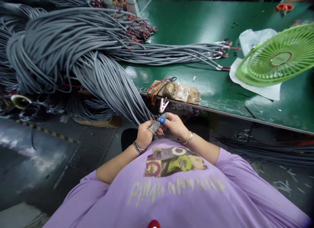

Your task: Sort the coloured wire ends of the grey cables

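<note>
Beside the table edge, a thick bundle of grey cables (pixel 120 87) hangs down to my hands. My left hand (pixel 145 133), with a grey wrap on its thumb, is closed around thin wires (pixel 154 118) at the cable ends. Touching it, my right hand (pixel 176 125) is pinched, with a grey wrap and a blue band (pixel 161 120) on its fingers. What lies between the right fingertips is too small and covered to name. A pink clothespin (pixel 163 105) is at the table edge just beyond my hands.
A wooden board with taped lumps (pixel 183 92) lies at the green table's (pixel 186 25) front edge. More grey cables (pixel 61 41) are heaped at left. A green fan (pixel 281 59) stands at right, with orange-handled scissors (pixel 284 7) farther back. Black cables (pixel 265 151) lie below the table.
</note>
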